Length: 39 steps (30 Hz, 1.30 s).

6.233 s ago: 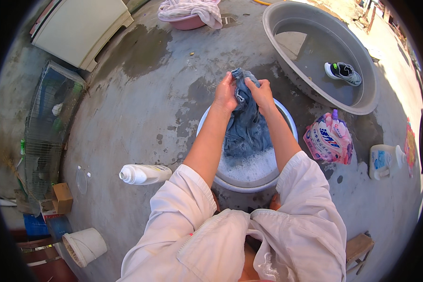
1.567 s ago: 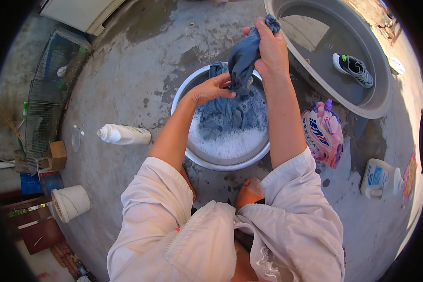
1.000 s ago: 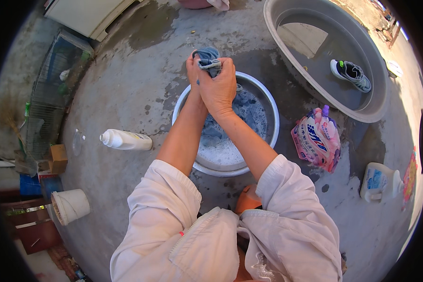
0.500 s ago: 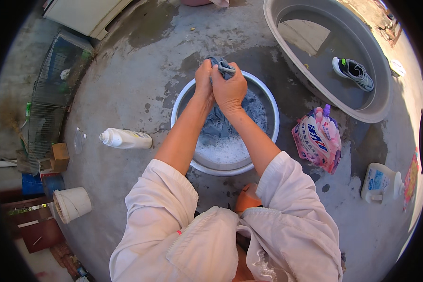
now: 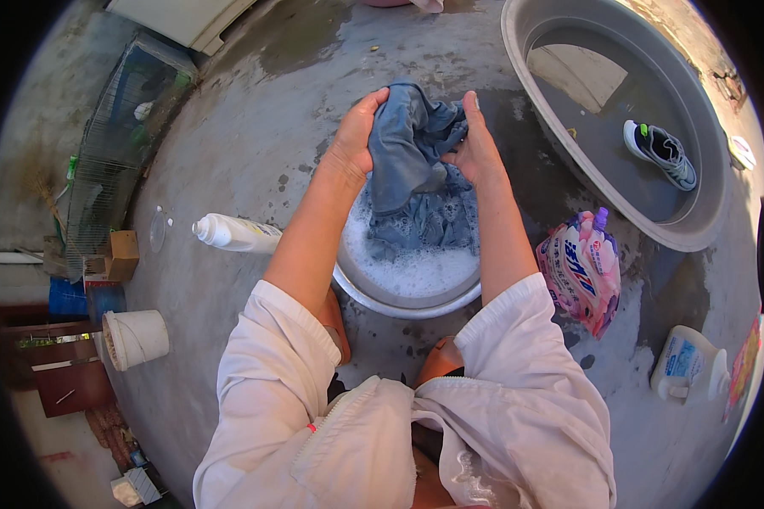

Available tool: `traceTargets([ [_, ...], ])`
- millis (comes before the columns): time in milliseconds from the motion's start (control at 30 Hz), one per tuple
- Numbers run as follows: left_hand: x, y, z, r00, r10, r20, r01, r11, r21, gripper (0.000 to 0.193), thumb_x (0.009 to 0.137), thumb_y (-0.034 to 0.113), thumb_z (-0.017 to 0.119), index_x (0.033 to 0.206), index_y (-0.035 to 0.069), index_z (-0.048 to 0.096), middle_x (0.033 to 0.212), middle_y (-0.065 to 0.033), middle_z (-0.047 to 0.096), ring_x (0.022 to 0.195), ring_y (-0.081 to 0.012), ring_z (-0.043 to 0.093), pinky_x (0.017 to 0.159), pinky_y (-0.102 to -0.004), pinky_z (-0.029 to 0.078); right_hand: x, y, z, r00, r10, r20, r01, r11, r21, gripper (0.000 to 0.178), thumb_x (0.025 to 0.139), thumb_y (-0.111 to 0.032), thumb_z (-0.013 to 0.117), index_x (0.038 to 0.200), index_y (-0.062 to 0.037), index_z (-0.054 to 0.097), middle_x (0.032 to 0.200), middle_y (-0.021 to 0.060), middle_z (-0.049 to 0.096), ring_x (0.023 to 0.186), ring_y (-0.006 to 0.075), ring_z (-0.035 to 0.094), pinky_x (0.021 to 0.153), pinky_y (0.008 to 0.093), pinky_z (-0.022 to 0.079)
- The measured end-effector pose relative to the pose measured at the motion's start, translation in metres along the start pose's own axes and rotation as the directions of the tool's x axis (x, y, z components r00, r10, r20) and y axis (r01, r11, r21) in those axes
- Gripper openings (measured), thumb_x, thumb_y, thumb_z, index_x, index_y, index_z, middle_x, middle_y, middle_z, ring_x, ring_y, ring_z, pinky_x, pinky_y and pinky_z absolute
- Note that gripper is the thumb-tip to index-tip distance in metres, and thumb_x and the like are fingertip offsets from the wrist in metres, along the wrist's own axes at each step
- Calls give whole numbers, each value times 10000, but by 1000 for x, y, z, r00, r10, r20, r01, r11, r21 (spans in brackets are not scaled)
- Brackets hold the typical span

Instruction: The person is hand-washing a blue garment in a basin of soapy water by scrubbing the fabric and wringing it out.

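Note:
A wet blue-grey piece of clothing [image 5: 407, 144] hangs between my hands above a round metal basin [image 5: 406, 310]. Its lower part trails into white suds [image 5: 403, 276] in the basin. On its left edge my left hand [image 5: 356, 136] grips it, the fingers behind the fabric. My right hand [image 5: 477, 146] holds the right side, with the thumb pointing up and the fingers partly hidden by the folds. Just left of the basin, a white bottle [image 5: 233, 233] lies on its side, partly behind my left forearm. A pink detergent pouch [image 5: 579, 271] with a purple cap is right of the basin.
A large grey tub [image 5: 560, 144] with water and a sneaker [image 5: 660, 155] stands at the far right. A white jug [image 5: 686, 363] lies at the right. On the left are a white bucket [image 5: 136, 339], a cardboard box [image 5: 122, 255] and a wire cage [image 5: 127, 144].
My hands were close together, squeezing the bunched clothing. They have now moved apart, and the clothing hangs spread open between them. The whole view has shifted slightly.

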<state>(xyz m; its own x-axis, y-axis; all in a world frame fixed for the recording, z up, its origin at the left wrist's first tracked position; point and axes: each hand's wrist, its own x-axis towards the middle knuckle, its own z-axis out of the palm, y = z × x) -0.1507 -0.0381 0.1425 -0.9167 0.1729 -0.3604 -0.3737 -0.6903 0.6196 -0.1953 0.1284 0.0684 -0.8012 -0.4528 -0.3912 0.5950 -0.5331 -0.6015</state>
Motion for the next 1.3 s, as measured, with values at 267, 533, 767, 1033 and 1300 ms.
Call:
traceTargets([
  [267, 1, 4, -7, 1000, -14, 19, 16, 994, -109, 301, 906, 247, 439, 975, 0, 596, 938, -114, 649, 829, -215, 634, 778, -354, 521, -15, 4, 37, 978, 65, 198, 12, 931, -365, 706, 734, -545, 660, 1220, -80, 445, 1155, 101, 529, 1070, 236, 507, 852, 448, 416],
  [533, 32, -28, -33, 948, 213, -236, -106, 912, 397, 345, 867, 367, 496, 968, 45, 570, 862, -94, 594, 704, -202, 553, 686, -322, 457, -24, -29, 30, 948, -300, -108, 301, 954, -7, 162, 767, -149, 649, 875, -30, 630, 824, 56, 632, 748, 155, 611, 678, 289, 501],
  [767, 18, -101, -74, 831, -488, -268, 557, 738, 382, 839, 819, 692, 373, 1183, -62, 431, 1078, -261, 550, 924, -350, 597, 782, -464, 497, -84, -31, 57, 894, -414, -174, 430, 900, 67, 287, 798, -201, 606, 1000, 0, 575, 927, 100, 622, 842, 208, 613, 782, 331, 499],
  [1033, 38, -97, -46, 977, -150, 151, 207, 838, -504, 686, 850, 608, 442, 1089, -32, 506, 1026, -193, 602, 893, -276, 616, 843, -398, 491, -110, 10, 73, 834, -497, -240, 43, 491, -870, 319, 688, -169, 651, 980, -61, 581, 942, 73, 576, 881, 176, 557, 833, 292, 443],
  [1300, 22, -80, -56, 994, -104, 27, 106, 900, -423, 311, 856, 375, 584, 785, 80, 515, 725, -31, 541, 621, -127, 533, 515, -283, 470, -71, 90, 109, 591, -806, -35, 38, 71, -997, 341, 712, -371, 697, 823, -62, 604, 940, 64, 558, 935, 292, 536, 725, 401, 435],
])
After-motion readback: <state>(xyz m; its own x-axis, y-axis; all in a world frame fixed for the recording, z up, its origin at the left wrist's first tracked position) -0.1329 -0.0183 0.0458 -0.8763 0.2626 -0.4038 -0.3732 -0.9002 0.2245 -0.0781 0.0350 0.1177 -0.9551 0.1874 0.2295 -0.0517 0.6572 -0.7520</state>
